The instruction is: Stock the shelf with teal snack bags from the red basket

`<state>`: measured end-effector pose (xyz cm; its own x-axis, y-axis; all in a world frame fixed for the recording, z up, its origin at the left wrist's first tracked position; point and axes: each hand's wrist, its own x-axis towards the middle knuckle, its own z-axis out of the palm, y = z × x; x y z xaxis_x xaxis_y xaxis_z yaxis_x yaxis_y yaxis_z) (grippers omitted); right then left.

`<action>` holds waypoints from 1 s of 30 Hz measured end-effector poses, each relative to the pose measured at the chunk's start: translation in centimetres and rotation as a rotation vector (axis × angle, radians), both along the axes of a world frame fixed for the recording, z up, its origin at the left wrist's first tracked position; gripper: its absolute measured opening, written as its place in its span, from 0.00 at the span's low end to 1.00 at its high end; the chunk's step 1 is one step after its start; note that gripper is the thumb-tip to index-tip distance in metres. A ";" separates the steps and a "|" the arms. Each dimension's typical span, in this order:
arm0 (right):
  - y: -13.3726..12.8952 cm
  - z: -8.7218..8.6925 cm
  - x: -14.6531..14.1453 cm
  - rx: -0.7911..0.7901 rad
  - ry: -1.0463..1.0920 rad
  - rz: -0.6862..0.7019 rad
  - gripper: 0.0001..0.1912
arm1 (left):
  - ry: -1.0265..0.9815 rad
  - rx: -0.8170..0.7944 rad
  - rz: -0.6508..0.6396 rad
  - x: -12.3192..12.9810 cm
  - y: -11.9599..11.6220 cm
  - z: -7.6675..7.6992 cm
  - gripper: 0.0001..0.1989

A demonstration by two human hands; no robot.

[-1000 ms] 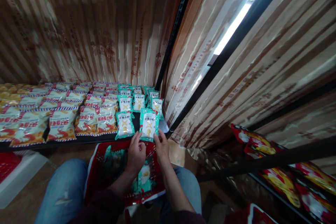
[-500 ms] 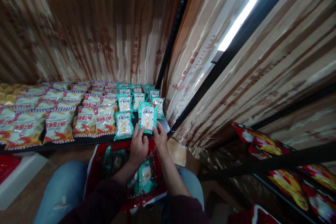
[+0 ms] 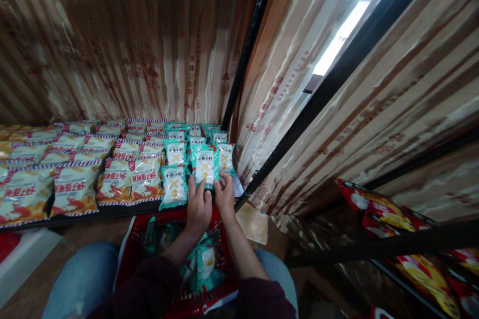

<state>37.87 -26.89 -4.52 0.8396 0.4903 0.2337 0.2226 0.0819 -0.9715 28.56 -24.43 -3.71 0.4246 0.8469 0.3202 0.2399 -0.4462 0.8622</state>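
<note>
Both my hands are at the lower part of a green and white snack bag [image 3: 205, 163] at the shelf's front. My left hand [image 3: 199, 205] has its fingers on the bag's lower left edge, thumb apart. At the bag's lower right corner is my right hand [image 3: 225, 194], its fingers bent against it. Rows of similar green bags stand behind, and one green bag [image 3: 174, 187] is directly to the left. Below my forearms, a red basket [image 3: 130, 244] holds several more green bags [image 3: 206, 261].
Red and white snack bags [image 3: 75, 187] fill the shelf to the left. A black post [image 3: 284, 154] slants up to the right. Red and yellow bags [image 3: 422, 279] lie on a lower right rack. A white box [image 3: 32, 264] is at lower left. Patterned curtains [image 3: 149, 35] hang behind.
The bag between my hands has moved slightly left and now sits closer to the row behind. My hands have followed it, and the view has shifted a little.
</note>
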 end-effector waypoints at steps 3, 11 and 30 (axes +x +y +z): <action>0.3 -0.1 0.2 -0.058 -0.052 0.035 0.17 | -0.012 0.006 0.020 0.4 0.3 -0.3 0.21; 1.1 0.1 0.3 -0.194 -0.202 -0.034 0.22 | 0.038 -0.005 0.047 1.4 1.1 -0.3 0.22; 1.1 -0.3 0.8 -0.372 -0.497 0.003 0.17 | 0.011 0.022 0.079 2.9 2.0 -1.8 0.20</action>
